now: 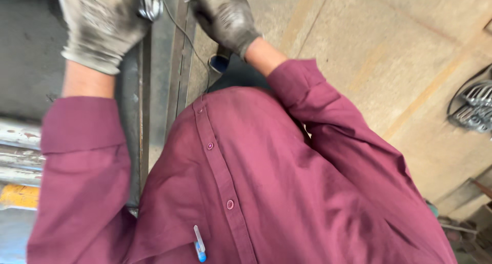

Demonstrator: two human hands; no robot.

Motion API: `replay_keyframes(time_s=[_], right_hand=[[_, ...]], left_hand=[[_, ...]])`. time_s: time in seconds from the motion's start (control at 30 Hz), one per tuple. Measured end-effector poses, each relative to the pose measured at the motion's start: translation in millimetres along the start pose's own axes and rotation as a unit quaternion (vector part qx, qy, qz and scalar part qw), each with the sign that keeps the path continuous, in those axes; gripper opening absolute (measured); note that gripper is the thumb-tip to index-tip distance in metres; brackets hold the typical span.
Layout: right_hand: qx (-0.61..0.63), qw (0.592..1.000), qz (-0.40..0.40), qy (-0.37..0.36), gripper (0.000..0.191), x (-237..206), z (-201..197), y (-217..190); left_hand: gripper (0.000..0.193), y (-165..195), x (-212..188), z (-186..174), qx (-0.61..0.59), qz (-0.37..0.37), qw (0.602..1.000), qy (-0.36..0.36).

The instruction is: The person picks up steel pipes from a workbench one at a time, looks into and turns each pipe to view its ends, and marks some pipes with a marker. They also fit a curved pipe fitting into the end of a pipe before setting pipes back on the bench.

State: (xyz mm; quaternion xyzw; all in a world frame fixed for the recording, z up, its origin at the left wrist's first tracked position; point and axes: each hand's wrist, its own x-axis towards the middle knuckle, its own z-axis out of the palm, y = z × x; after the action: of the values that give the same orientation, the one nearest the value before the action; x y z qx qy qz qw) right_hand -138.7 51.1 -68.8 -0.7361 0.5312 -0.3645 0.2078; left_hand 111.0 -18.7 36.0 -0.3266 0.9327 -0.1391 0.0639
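Head view, looking straight down the wearer's chest. Left hand [102, 23], in a dirty grey glove, sits at 11 o'clock of the frame, fingers curled around a round metal disc [152, 3] that shows only as a shiny rim at the hand's 2 o'clock edge; the grip is closed on it, most of the disc hidden behind the glove and cut by the top edge. Right hand [223, 15], in a darker glove, is at 12 o'clock, just right of the disc and apart from it, fingers bent down over something at the top border; what it grasps, and how tightly, I cannot tell. A thin wire [180, 26] runs from near the disc downward between the two hands. Below both hands stands an upright steel frame [169, 74], grey bars running from 12 toward 7 o'clock. A blue shoe tip [220, 63] shows just under the right wrist. Maroon shirt [266, 182] fills the lower centre, a pen [200, 243] clipped at its 6 o'clock pocket. Concrete floor [389, 54] spreads to the right; bundled metal rods [476, 105] lie at 3 o'clock. Rusty pipes [18, 156] lie at 9 o'clock.
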Motion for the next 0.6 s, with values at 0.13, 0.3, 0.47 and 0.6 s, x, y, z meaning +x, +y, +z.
replay_keyframes(time_s=[0.13,0.3,0.47,0.6], right_hand=[[-0.052,0.987,0.140,-0.061,0.048,-25,-17,10],[-0.019,0.951,0.268,-0.153,0.038,-47,-42,17],[0.095,0.913,0.365,-0.154,0.047,-30,-41,-29],[0.125,0.924,0.323,-0.160,0.044,-14,-30,-60]], left_hand=[[0.041,-11,-5,-38,-0.133,-0.059,0.975,0.165],[0.051,-45,-53,-127,-0.111,-0.228,0.892,0.374],[0.058,-102,-113,-197,-0.099,-0.313,0.776,0.538],[0.064,-116,-149,-219,-0.081,-0.332,0.702,0.625]])
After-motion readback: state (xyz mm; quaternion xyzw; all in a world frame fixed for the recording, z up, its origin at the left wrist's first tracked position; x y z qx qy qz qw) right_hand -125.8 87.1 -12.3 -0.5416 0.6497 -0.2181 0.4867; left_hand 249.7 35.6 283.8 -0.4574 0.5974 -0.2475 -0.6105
